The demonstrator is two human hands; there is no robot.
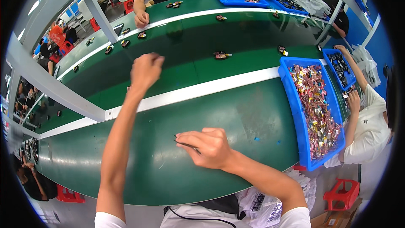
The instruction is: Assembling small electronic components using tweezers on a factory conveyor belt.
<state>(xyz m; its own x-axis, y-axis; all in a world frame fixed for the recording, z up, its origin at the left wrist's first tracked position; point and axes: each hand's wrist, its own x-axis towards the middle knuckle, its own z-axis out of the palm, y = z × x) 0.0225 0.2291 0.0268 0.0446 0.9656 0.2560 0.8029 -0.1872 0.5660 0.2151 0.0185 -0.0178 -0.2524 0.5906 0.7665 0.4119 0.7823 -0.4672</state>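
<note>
My left hand [145, 71] reaches out over the dark green conveyor belt [185, 38]. Its fingertips are blurred, so whether they hold anything is unclear. A small reddish part [129, 88] peeks out beside that wrist. Above the near green tabletop [84, 152], my right hand [206, 147] is closed around a pair of dark, thin tweezers [187, 145], their points toward the left. Nearest ahead on the belt is a small black assembly [220, 55] with a pale tab. To the right of my right hand stands a blue tray [291, 101] heaped with small pinkish, foil-like parts [314, 105].
A white rail [211, 86] divides tabletop from belt; grey frame posts [63, 84] rise at left. Several small assemblies ride the belt. Co-workers sit opposite and at right, near another blue tray [349, 76] of black parts. A red stool [341, 194] stands lower right.
</note>
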